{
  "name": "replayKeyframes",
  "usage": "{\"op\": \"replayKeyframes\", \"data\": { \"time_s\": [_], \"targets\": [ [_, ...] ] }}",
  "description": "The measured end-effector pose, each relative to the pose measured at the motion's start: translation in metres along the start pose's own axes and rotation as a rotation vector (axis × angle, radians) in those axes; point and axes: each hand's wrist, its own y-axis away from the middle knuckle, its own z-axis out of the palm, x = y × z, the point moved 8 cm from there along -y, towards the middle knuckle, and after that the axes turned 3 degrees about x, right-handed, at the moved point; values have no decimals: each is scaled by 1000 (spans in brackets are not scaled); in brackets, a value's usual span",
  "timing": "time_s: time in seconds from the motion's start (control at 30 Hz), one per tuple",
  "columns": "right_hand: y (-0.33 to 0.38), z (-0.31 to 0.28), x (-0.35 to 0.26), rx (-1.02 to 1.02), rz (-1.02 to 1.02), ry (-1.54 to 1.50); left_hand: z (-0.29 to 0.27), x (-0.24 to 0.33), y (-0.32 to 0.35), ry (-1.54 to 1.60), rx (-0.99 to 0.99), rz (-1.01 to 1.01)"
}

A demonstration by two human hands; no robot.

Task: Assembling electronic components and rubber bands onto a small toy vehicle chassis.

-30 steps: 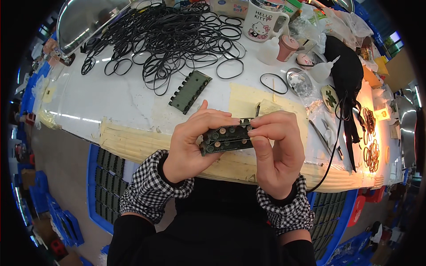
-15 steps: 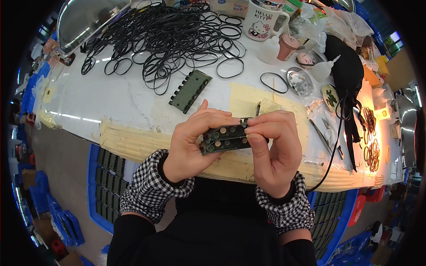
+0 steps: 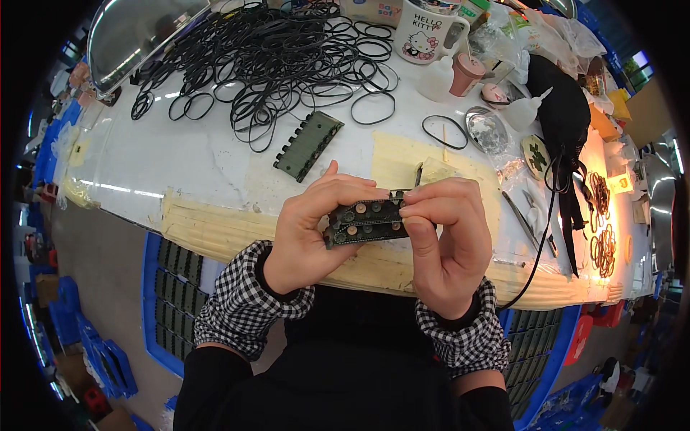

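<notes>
Above the table's front edge, my left hand (image 3: 309, 230) grips a dark green toy tank chassis (image 3: 368, 221) by its left end, thumb below and fingers above. Pale and dark round wheels show along its two sides, with thin black bands, like tracks, running along their edges. My right hand (image 3: 449, 241) is closed, thumb and fingers pinching the chassis's right end at its upper edge. Those fingertips hide exactly what they pinch. Farther off, a second green chassis (image 3: 309, 146) lies on the white table, black stubs along its left side.
A large heap of black rubber bands (image 3: 266, 65) covers the back left. A single band (image 3: 444, 133), a white mug (image 3: 419, 32), squeeze bottles (image 3: 435, 79) and tweezers (image 3: 519, 217) lie right. Blue trays (image 3: 149, 302) of green parts flank my lap. A black cord (image 3: 543, 251) hangs over the edge.
My right thumb has shifted slightly right and the fingers have moved a little along the chassis's right end. The chassis has tilted very slightly; the left hand keeps its grip.
</notes>
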Motion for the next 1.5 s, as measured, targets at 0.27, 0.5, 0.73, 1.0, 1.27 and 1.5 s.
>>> {"op": "replayKeyframes", "data": {
  "time_s": [0.27,0.5,0.73,1.0,1.27,1.5],
  "targets": [
    [-11,-60,6,170,-158,631,0,0,0,41,-5,13],
    [-10,-48,28,-80,-98,815,1,0,1,37,-1,39],
    [-13,-37,-8,-200,-120,368,4,3,1,65,-86,66],
    [-7,-17,3,-327,-63,145,7,5,2,55,-120,68],
    [-6,-13,5,-402,-79,74,9,7,2,65,-159,40],
    [2,-21,-19,-412,-113,297,17,11,4,118,-202,10]
  ]
}}
